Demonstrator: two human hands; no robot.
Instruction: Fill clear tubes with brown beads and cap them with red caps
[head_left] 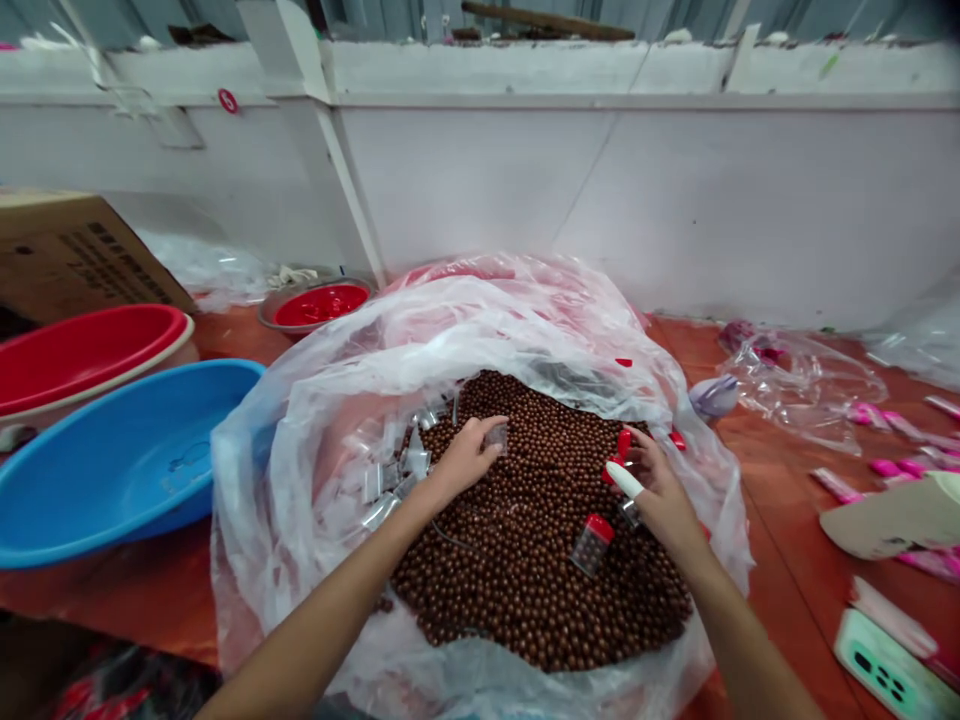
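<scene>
A big clear plastic bag (315,400) lies open in front of me, full of small brown balls (540,560). My left hand (466,455) rests on the balls and grips a small clear bottle (496,436). My right hand (658,490) wears a white finger cot and holds red caps (622,445) over the pile. A capped clear bottle with a red lid (592,543) lies on the balls just left of my right wrist. Several empty clear bottles (397,470) lie at the pile's left edge.
A blue basin (112,470) and a red basin (75,350) sit at the left, a cardboard box (67,250) behind them. A smaller red bowl (319,303) stands by the white wall. Pink pieces (892,465), crumpled plastic (795,380) and a white-green device (892,675) lie at the right.
</scene>
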